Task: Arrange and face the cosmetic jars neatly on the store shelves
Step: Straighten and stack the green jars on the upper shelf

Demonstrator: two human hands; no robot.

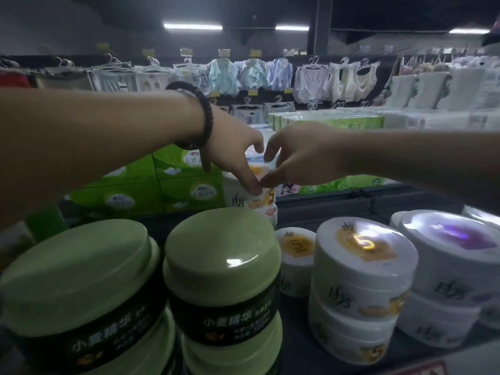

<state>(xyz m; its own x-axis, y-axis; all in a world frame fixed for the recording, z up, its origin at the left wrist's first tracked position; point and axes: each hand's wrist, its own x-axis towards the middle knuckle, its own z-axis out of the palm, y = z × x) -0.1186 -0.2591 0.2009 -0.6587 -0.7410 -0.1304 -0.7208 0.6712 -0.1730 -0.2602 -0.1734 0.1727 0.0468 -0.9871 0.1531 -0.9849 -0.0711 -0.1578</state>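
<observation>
I had both hands out over the shelf (pixel 351 209), and both were clamped on one jar (pixel 259 200). The left hand (pixel 230 150), with a dark bracelet (pixel 205 115) on its wrist, curled over the jar's left side with its thumb pressed on the near rim. The right hand (pixel 300 158) curled over the right side the same way. The two thumbs met at the rim, and the fingers arched over the lid.

The jar was white with an orange label and stood upright at the back of the shelf, behind the green jars (pixel 221 266). Its base was hidden, so I could not tell what it stood on.

Nearer me, the green jars stood side by side in two stacks at the left. Just right of them sat a small jar (pixel 296 249), white with an orange top. Next came an orange stack (pixel 365 266) of white jars, then purple jars (pixel 454 244) at the far right.

Beyond the shelf lay green tissue packs (pixel 167 180), and clothes (pixel 251 73) hung on a far rail.
</observation>
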